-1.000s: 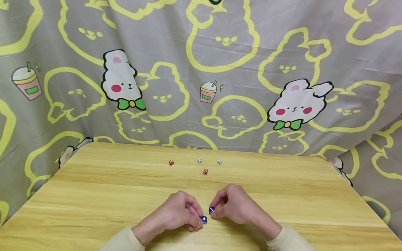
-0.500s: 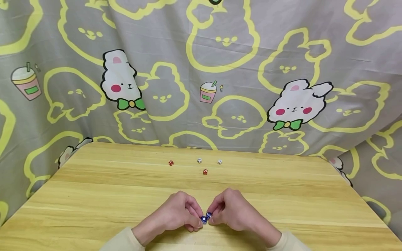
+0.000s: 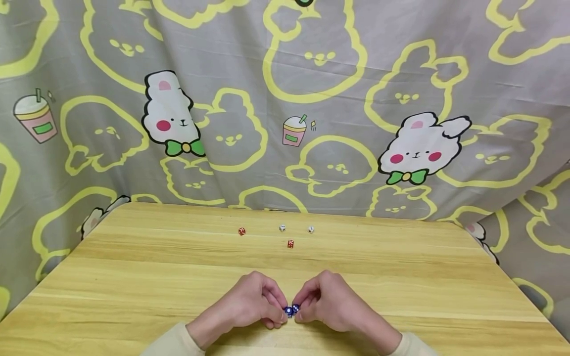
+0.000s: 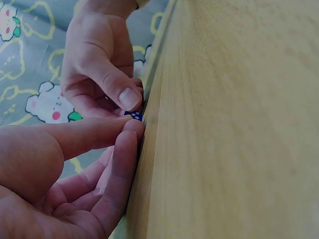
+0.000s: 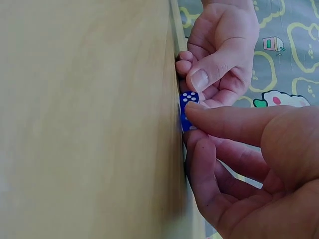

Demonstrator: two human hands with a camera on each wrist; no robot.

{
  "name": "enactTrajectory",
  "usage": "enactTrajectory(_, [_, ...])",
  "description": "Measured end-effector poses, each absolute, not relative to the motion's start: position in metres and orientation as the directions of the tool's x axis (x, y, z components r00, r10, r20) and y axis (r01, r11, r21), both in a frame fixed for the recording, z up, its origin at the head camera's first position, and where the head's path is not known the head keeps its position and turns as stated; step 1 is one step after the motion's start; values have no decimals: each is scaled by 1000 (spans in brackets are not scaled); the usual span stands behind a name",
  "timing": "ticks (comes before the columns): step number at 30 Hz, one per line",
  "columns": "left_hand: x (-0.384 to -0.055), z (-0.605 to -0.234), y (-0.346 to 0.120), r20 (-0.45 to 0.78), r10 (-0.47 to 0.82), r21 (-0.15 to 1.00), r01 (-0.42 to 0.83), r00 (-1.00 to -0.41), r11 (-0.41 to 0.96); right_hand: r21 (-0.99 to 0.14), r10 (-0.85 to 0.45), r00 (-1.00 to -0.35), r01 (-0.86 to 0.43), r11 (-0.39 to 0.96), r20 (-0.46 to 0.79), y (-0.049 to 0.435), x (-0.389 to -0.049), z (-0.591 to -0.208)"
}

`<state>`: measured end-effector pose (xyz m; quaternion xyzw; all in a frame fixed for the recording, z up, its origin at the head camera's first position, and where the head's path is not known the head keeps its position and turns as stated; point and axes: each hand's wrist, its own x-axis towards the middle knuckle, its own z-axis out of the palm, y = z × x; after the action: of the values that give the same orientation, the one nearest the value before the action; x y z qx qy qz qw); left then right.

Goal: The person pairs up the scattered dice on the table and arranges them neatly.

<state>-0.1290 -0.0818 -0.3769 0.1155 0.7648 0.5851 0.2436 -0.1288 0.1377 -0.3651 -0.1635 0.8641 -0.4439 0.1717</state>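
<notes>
Two blue dice with white pips meet side by side at the near middle of the wooden table. My left hand (image 3: 253, 300) pinches the left blue die (image 3: 288, 311) between thumb and fingers. The right blue die (image 3: 296, 308) is pinched by my right hand (image 3: 328, 302). In the right wrist view a five-pip face of a blue die (image 5: 189, 96) shows beside the left thumb. The left wrist view shows only a small bit of a blue die (image 4: 134, 115) between the fingertips; the rest is covered by fingers.
Farther back on the table (image 3: 147, 277) lie a red die (image 3: 242, 231), another red die (image 3: 291, 244), a white die (image 3: 282, 228) and a second white die (image 3: 310, 229). A grey patterned curtain (image 3: 249, 64) hangs behind the table's far edge.
My right hand has moved left and nearer with its blue die, closing the gap to the left die. The left hand has stayed almost in place.
</notes>
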Motion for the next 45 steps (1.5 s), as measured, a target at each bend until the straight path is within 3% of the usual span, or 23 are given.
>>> enactTrajectory(21, [-129, -376, -84, -241, 453, 947, -104, -858, 305, -877, -491, -862, -132, 462, -129, 140, -128, -375])
enactTrajectory(37, [-130, -377, -82, -233, 462, 951, -101, -856, 292, -866, -480, -869, -143, 479, -122, 144, -130, -377])
enactTrajectory(45, [-131, -378, -83, -243, 468, 952, -116, -850, 284, -887, -497, -852, -92, 452, -165, 147, -135, -376])
